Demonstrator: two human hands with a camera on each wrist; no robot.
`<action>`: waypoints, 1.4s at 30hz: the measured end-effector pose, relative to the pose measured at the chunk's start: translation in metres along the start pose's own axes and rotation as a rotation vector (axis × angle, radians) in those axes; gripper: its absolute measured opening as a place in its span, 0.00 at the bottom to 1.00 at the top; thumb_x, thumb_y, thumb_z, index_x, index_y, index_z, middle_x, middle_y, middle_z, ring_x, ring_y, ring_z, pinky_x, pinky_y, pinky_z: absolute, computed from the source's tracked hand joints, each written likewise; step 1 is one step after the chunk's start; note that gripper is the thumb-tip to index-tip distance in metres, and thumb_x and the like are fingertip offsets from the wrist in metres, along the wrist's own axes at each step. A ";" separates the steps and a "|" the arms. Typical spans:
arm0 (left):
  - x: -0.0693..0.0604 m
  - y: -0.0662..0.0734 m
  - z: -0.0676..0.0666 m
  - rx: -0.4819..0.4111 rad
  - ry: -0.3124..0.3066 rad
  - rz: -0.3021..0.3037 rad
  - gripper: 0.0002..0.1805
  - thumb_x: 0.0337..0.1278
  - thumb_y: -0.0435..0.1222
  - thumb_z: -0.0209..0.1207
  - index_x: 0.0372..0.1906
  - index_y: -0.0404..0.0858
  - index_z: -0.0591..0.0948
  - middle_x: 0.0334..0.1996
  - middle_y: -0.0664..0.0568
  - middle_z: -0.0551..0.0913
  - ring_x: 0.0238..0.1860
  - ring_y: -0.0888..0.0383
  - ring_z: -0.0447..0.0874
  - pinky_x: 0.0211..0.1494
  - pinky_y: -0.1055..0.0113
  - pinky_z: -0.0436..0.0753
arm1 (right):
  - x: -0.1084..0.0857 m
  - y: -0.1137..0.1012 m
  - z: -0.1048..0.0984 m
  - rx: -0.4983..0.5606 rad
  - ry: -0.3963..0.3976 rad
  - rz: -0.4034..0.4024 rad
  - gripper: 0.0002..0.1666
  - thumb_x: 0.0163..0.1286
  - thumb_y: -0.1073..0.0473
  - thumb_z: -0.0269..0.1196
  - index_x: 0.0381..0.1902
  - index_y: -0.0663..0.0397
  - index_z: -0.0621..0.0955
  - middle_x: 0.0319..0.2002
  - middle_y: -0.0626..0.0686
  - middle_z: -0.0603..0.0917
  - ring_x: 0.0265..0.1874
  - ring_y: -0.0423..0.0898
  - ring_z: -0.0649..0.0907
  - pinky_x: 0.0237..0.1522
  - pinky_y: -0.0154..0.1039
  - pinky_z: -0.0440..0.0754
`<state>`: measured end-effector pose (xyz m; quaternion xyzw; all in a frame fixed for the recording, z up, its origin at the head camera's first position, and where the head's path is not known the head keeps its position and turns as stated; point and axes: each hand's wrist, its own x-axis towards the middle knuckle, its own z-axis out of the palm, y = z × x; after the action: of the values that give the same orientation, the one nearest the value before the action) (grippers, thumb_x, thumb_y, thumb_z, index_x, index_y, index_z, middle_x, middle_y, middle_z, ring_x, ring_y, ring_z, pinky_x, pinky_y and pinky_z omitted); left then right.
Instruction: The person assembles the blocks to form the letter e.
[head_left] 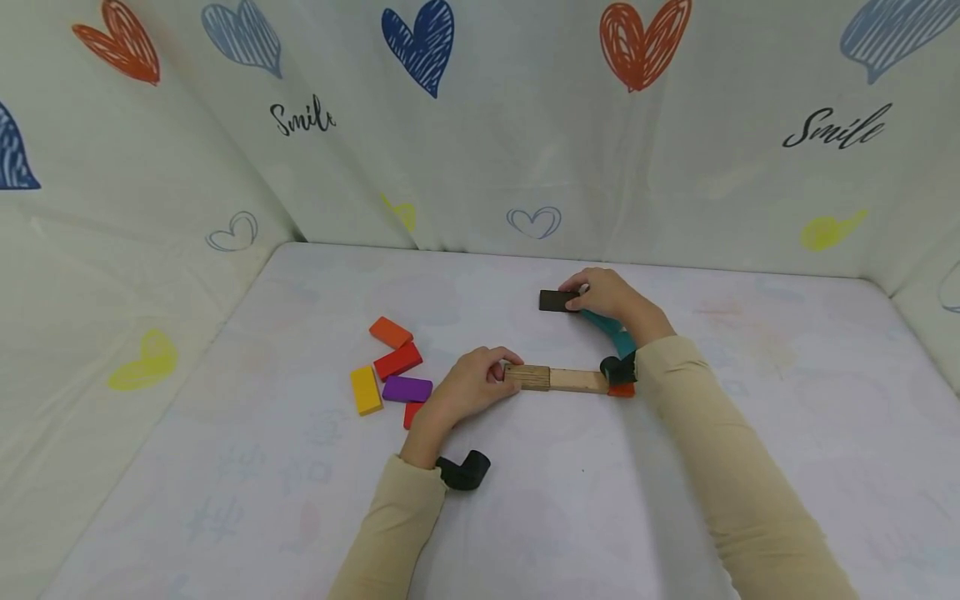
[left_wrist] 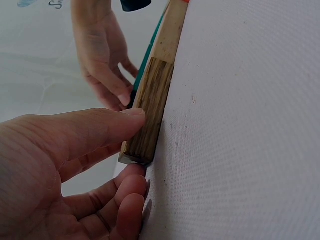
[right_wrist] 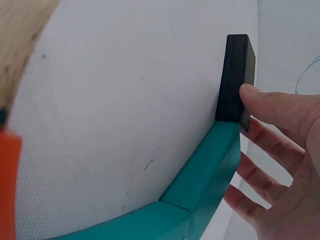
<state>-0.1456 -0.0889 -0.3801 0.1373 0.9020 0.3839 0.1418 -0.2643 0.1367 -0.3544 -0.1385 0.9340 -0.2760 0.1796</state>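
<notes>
My left hand (head_left: 471, 385) pinches the left end of a brown wood-grain block (head_left: 534, 377), thumb on one side. That block lies end to end with a paler wooden block (head_left: 577, 381), beyond which an orange block (head_left: 622, 390) shows partly under the right wrist's camera. Farther back, my right hand (head_left: 609, 295) grips a black block (head_left: 553, 301) between thumb and fingers. In the right wrist view the black block (right_wrist: 233, 80) touches the end of a teal block (right_wrist: 202, 167); a second teal block (right_wrist: 130, 222) joins it at an angle. The forearm hides part of this curve.
Left of my left hand lie loose blocks: orange (head_left: 391, 332), red (head_left: 398, 361), yellow (head_left: 366, 391), purple (head_left: 407, 389) and another red one (head_left: 411, 414) partly behind the wrist. A white cloth with printed hearts (head_left: 418, 46) hangs behind the table (head_left: 525, 517).
</notes>
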 end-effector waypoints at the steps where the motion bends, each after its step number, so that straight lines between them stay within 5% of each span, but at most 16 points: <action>1: 0.000 0.000 0.000 -0.001 0.000 0.000 0.15 0.54 0.36 0.62 0.49 0.43 0.79 0.28 0.51 0.72 0.29 0.58 0.68 0.31 0.71 0.68 | 0.000 0.000 0.000 0.000 0.001 0.000 0.22 0.66 0.60 0.56 0.58 0.59 0.75 0.58 0.62 0.74 0.58 0.58 0.70 0.63 0.55 0.64; 29: 0.000 0.000 0.000 -0.001 0.000 -0.003 0.16 0.54 0.36 0.62 0.49 0.43 0.80 0.28 0.51 0.73 0.28 0.59 0.68 0.31 0.71 0.68 | -0.004 0.001 -0.003 -0.009 0.007 -0.009 0.23 0.67 0.60 0.56 0.60 0.58 0.73 0.56 0.63 0.73 0.57 0.59 0.72 0.60 0.55 0.67; 35: 0.001 0.000 0.001 0.002 -0.002 -0.001 0.16 0.54 0.36 0.62 0.49 0.43 0.79 0.29 0.50 0.73 0.29 0.58 0.68 0.31 0.71 0.68 | -0.020 0.001 -0.005 0.026 0.080 -0.057 0.26 0.68 0.62 0.53 0.64 0.60 0.68 0.62 0.65 0.69 0.60 0.62 0.70 0.60 0.57 0.67; 42: 0.000 0.000 0.001 -0.003 0.006 -0.006 0.16 0.53 0.36 0.62 0.49 0.43 0.79 0.28 0.50 0.73 0.29 0.58 0.68 0.31 0.71 0.68 | -0.063 -0.011 0.004 0.102 0.218 -0.092 0.22 0.69 0.62 0.53 0.60 0.59 0.73 0.60 0.61 0.72 0.57 0.59 0.72 0.56 0.56 0.71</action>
<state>-0.1457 -0.0884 -0.3807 0.1330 0.9023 0.3853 0.1405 -0.2048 0.1485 -0.3349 -0.1409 0.9254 -0.3445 0.0709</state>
